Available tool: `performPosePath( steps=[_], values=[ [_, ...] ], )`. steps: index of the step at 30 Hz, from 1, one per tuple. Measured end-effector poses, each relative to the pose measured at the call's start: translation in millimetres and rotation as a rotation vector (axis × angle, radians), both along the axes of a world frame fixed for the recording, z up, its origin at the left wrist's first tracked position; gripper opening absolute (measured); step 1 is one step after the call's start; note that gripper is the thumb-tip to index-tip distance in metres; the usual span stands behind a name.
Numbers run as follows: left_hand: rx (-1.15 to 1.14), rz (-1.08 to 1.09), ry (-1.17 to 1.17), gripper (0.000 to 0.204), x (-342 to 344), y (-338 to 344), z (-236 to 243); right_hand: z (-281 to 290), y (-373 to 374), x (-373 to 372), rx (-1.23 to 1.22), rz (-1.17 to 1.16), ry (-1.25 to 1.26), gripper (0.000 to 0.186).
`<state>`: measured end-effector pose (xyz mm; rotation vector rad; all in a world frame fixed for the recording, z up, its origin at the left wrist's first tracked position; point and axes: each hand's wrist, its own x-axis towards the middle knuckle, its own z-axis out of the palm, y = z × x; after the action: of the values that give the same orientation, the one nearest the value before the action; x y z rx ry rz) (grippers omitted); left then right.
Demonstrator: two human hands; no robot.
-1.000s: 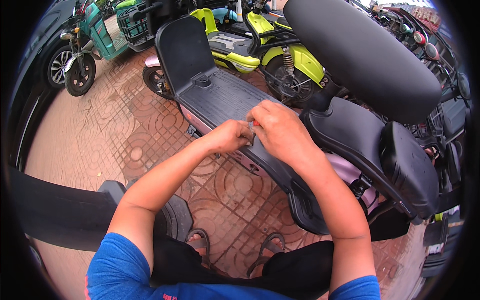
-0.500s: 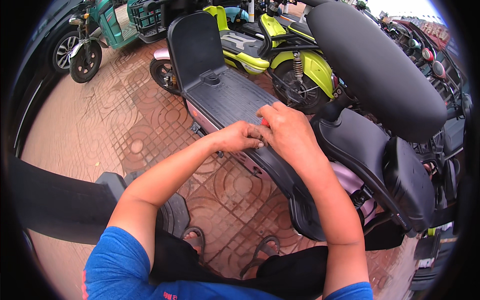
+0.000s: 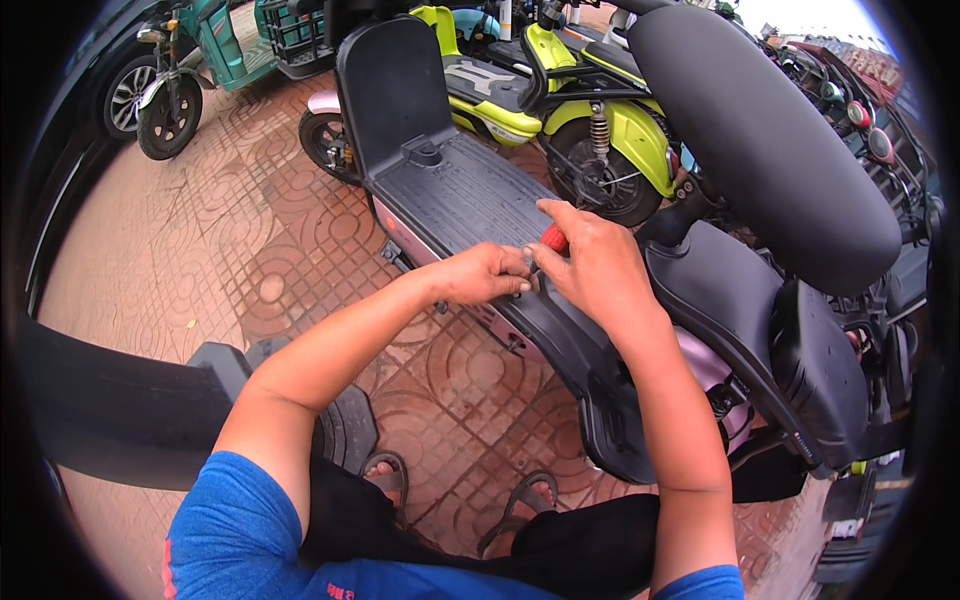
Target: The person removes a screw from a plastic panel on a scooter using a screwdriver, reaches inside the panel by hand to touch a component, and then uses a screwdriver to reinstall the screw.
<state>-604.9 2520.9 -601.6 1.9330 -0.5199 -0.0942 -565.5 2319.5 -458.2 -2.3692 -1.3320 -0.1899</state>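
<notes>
My right hand (image 3: 600, 262) is closed round the red handle of a screwdriver (image 3: 553, 238); its shaft is mostly hidden by my fingers. My left hand (image 3: 482, 274) meets it at the fingertips, thumb and fingers pinched together, and what they hold is hidden. Both hands are over the near edge of the black ribbed footboard (image 3: 470, 190) of a pink and black electric scooter. The scooter's upright front panel (image 3: 395, 95) rises beyond the board, and its black seat base (image 3: 715, 275) lies right of my right hand.
A long black padded seat (image 3: 765, 140) juts out at the upper right. Behind the footboard stands a lime-green scooter (image 3: 630, 150), and a green three-wheeler (image 3: 215, 50) is at the far left. Left of my legs curves a black panel (image 3: 120, 400). Patterned red paving (image 3: 450, 370) lies underfoot.
My right hand has shifted slightly right, with its fingers opened a little round the handle, so more red shows. The left hand has barely moved.
</notes>
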Motion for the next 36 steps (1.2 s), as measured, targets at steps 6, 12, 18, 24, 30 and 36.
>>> performPosePath(
  steps=[6,12,18,24,30,36],
  values=[
    [0.057,-0.021,-0.003,0.022,2.8,3.6,-3.6,-1.4,0.1,-4.5,-0.069,-0.027,-0.048,0.043],
    [-0.046,-0.032,-0.005,0.025,3.5,5.3,-6.8,-12.0,0.4,-1.3,0.153,0.102,0.031,0.053],
    [-0.094,0.031,-0.052,0.024,-2.9,3.2,0.5,-9.5,1.1,-10.8,0.103,-0.008,-0.152,0.052],
    [-0.098,0.092,-0.121,0.024,-1.8,1.7,4.2,-14.8,7.2,-11.0,0.040,-0.071,-0.116,0.050],
    [-0.082,0.106,0.009,0.023,-4.7,2.2,5.9,-18.2,5.4,-8.3,0.203,0.026,-0.087,0.049],
    [-0.097,0.132,0.089,0.025,-4.2,-0.1,12.8,-18.4,8.7,-5.2,0.214,0.044,-0.098,0.047]
  ],
)
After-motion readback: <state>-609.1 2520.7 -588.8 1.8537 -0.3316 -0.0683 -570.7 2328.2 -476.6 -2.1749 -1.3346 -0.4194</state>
